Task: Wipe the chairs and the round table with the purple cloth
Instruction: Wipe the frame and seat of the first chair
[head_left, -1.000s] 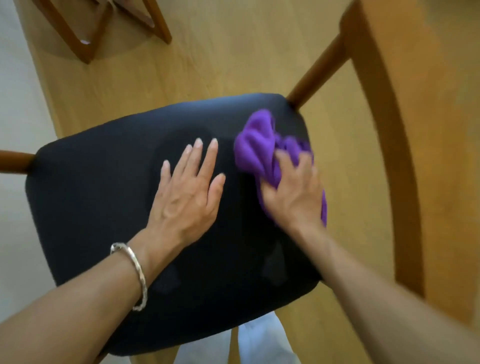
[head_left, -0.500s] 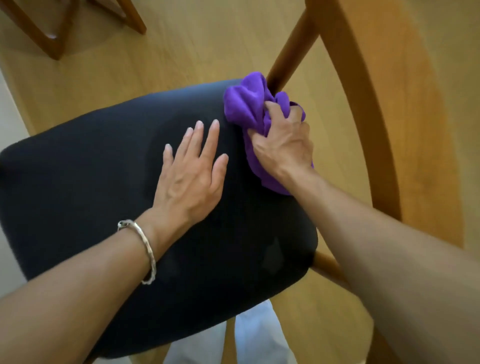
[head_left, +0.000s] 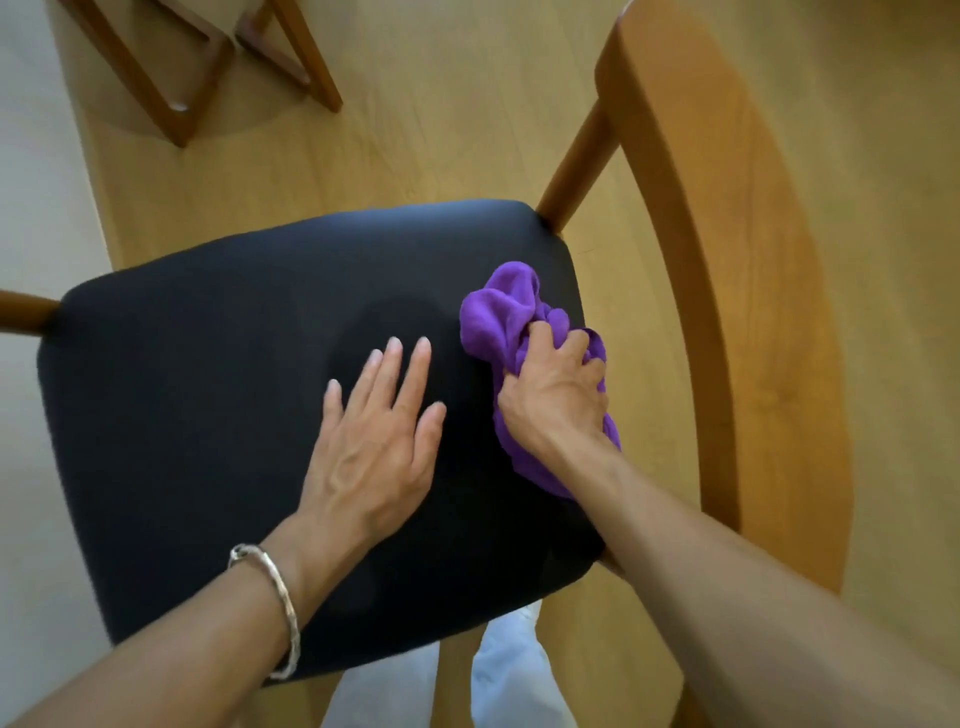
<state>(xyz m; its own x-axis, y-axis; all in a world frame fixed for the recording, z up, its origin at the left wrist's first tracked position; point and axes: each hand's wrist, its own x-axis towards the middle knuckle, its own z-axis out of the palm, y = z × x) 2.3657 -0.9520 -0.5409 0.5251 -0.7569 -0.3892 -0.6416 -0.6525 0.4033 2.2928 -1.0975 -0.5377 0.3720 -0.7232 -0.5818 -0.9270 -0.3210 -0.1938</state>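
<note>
Purple cloth (head_left: 498, 317) in right hand (head_left: 553, 395)

- Ahead of the fingertips (head_left: 395, 345) of the left hand (head_left: 374, 447): bare black seat (head_left: 208, 415), open to its far edge.
- Left of those fingers: bare seat out to the rim.
- Between left thumb and right hand (head_left: 550, 395): only a narrow strip of seat.
- Under and ahead of the right fingers (head_left: 576, 343): bunched purple cloth (head_left: 498, 322), filling that corner.
- Right of the right fingers: open gap over the floor (head_left: 649, 364), then the curved wooden backrest (head_left: 727, 260) barring the way.
- Farther ahead of them: slanted back post (head_left: 576, 156) at the seat's corner.
</note>
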